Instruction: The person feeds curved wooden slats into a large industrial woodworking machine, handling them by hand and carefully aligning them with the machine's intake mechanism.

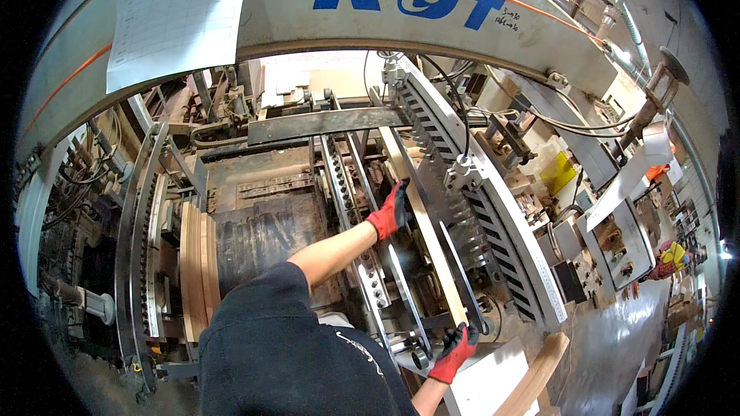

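A long, pale wooden strip (432, 243) lies lengthwise in the machine, between metal rails and a row of bristles or fingers on its right. My left hand (391, 212), in a red glove with black fingers, is at the strip's left side around mid-length, its fingers against the edge. Farther down, my right hand (456, 350), gloved the same way, grips the near end of the strip. Both palms are turned away, so exact finger contact is partly hidden. A dark flat bar (324, 125) crosses at the strip's far end.
Several upright wooden boards (199, 262) stand stacked at the left. Lower right, thick timber pieces (536, 377) lie beside a white panel (493, 385). A heavy overhead beam (277, 23) with a paper sheet (177, 31) spans the top; a slotted guard rail (493, 231) runs on the right.
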